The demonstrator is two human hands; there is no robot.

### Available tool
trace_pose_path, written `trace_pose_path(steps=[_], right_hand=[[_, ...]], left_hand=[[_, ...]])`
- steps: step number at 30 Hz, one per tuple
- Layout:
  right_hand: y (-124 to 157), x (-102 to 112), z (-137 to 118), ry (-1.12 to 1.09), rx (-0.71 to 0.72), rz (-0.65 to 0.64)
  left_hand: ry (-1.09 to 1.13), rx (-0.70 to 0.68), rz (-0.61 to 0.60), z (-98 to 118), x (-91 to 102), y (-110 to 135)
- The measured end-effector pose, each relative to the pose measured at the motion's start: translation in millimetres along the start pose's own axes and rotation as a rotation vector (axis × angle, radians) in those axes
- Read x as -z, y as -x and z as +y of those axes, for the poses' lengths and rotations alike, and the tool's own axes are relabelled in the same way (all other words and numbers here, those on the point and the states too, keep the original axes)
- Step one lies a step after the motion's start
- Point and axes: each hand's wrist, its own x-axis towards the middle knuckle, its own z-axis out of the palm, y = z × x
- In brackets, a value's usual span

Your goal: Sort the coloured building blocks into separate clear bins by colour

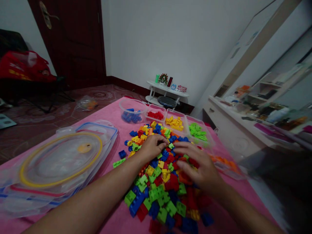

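A large heap of toy building blocks in green, blue, red, yellow and orange spreads over the pink cloth. My left hand rests at the upper part of the heap with fingers curled in toward the thumb; whatever may be between them is hidden. To its right, my right hand hovers over or touches the heap, slightly blurred, fingers spread and thumb apart. Beyond both hands are clear containers: a round tub with blue blocks, then boxes with red blocks, yellow blocks and green blocks.
Stacked clear lids with coloured seals lie at the left of the pink-covered table. A clear box of orange blocks stands beyond my right forearm. A white shelf is by the wall, a cluttered counter at right.
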Motion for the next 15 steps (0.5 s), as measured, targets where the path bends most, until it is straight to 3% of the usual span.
trace_pose_path(steps=[4,7,10,15], right_hand=[[60,-22,-39,0.207,0.427,-0.135],[74,-40,-47,0.341,0.563,-0.088],[69,-46,-45,0.397,0.527,-0.072],[41,-43,-24,0.385,0.288,-0.090]], left_hand=[[0.042,0.003,0.008,-4,-1.5,1],[0.040,0.003,0.020,-6,-0.3,1],[0.118,0.024,0.020,-5,3.2,1],[0.498,0.156,0.082,6,15.0,-3]])
